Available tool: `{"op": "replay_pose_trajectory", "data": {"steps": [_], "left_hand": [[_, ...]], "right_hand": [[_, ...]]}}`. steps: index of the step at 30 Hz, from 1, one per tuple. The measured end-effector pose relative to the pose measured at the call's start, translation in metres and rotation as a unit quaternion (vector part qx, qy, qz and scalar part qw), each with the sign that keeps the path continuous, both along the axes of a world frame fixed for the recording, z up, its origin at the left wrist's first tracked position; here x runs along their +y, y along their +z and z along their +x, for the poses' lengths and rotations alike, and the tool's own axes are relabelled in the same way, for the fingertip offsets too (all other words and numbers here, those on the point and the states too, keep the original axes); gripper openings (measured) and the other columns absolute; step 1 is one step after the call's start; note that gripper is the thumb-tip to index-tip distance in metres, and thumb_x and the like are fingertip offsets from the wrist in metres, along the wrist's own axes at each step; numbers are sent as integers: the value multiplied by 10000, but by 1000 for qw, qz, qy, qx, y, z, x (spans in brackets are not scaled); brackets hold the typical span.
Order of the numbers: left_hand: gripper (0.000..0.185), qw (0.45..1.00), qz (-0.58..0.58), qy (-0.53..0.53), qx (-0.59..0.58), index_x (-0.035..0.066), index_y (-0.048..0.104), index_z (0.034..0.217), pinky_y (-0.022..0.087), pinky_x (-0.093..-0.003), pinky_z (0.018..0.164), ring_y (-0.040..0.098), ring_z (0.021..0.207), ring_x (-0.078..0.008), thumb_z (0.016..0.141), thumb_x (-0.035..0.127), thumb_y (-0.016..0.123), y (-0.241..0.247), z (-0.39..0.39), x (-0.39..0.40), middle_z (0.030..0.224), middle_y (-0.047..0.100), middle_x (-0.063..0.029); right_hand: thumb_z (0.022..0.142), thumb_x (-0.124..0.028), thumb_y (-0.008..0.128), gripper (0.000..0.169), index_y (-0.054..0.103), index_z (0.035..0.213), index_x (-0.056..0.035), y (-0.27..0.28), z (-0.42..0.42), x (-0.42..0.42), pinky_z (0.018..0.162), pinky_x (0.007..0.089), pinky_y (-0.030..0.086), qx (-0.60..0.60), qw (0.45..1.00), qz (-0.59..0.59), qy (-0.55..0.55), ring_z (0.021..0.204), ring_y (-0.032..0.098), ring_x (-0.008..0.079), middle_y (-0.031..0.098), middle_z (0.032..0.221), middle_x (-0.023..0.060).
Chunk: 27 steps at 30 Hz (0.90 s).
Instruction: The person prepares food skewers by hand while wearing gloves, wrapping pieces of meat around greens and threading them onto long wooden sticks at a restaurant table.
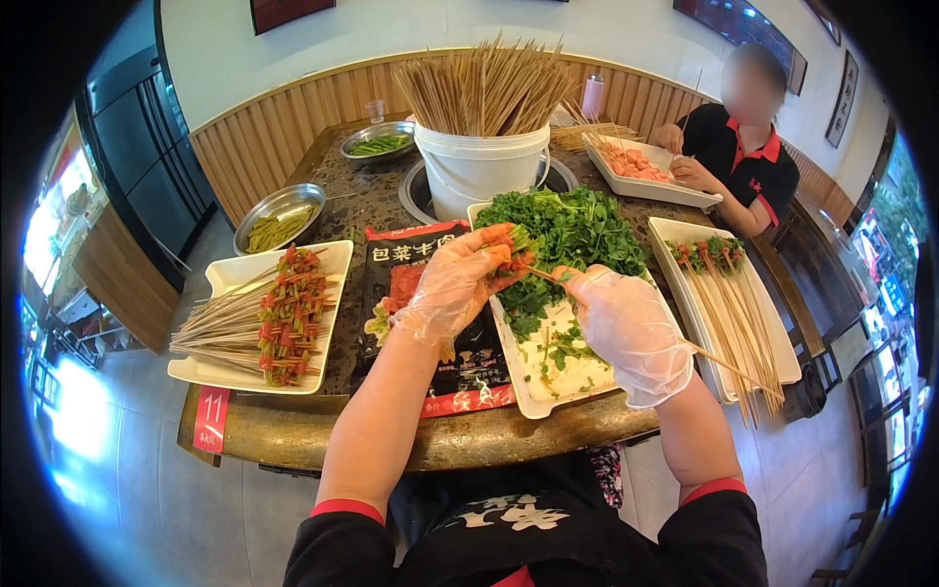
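Observation:
My left hand point(458, 275), in a clear plastic glove, pinches a roll of red meat around green stems point(522, 246). A bamboo skewer point(539, 273) points into the roll, and my gloved right hand point(616, 315) grips it; its rear end slants out below the wrist. Whether the tip has passed through the meat is hidden by my fingers. Beneath both hands lies a white tray point(546, 407) heaped with cilantro point(565, 220). Partly behind my left forearm, red meat point(406, 286) lies on a black printed food packet point(469, 367).
Finished meat skewers point(293, 315) fill a white tray point(220, 275) at left; several more point(715, 264) lie in a right-hand tray point(770, 330). A bucket point(484, 169) of bamboo skewers stands behind. Metal bowls point(282, 198) hold green vegetables. A co-worker point(755, 147) handles pink pieces point(634, 161) across the table.

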<state>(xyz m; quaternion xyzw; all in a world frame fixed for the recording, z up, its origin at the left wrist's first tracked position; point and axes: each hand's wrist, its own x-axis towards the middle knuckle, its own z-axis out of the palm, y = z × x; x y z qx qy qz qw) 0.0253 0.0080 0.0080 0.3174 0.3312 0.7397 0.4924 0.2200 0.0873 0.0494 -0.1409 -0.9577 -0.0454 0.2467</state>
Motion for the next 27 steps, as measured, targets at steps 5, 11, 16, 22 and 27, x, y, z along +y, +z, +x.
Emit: {"op": "replay_pose_trajectory", "data": {"steps": [5, 11, 16, 22, 27], "left_hand": [[368, 1000, 3, 7, -2, -48, 423, 1232, 509, -333, 864, 594, 965, -222, 881, 18, 514, 3, 5, -2, 994, 585, -97], [384, 1000, 3, 0, 11, -37, 422, 1250, 522, -330, 834, 594, 990, -235, 888, 44, 524, 0, 1, -1, 1003, 600, -99], [362, 1000, -12, -2, 5, -25, 444, 1235, 530, -322, 825, 598, 991, -243, 891, 56, 525, 1, 1, 0, 994, 603, -101], [315, 1000, -18, -8, -19, -8, 478, 1201, 537, -328, 827, 597, 996, -247, 896, 58, 518, 0, -1, -1, 1003, 601, -106], [313, 999, -23, -12, -45, -20, 465, 1190, 529, -338, 817, 608, 957, -240, 890, 44, 524, 0, 1, 0, 1005, 599, -125]], "right_hand": [[767, -69, 528, 115, 611, 846, -63, 4, -1, -3, 575, 394, 497, -16, 1000, -1, -12, 645, 618, 307, 602, 705, 144], [757, -69, 537, 100, 611, 824, -57, 1, -6, 3, 599, 406, 495, -24, 999, -22, -5, 667, 614, 330, 606, 716, 160], [744, -50, 541, 247, 649, 966, -53, -3, -11, 15, 648, 383, 497, -6, 986, -162, 36, 701, 609, 338, 630, 807, 184], [747, -9, 496, 301, 645, 1006, -45, 1, -13, 11, 634, 361, 487, -11, 959, -284, 12, 682, 604, 333, 625, 813, 211], [754, -4, 482, 302, 643, 1007, -43, -4, -14, 9, 616, 351, 482, 22, 946, -322, 15, 664, 603, 328, 619, 803, 217]]}}
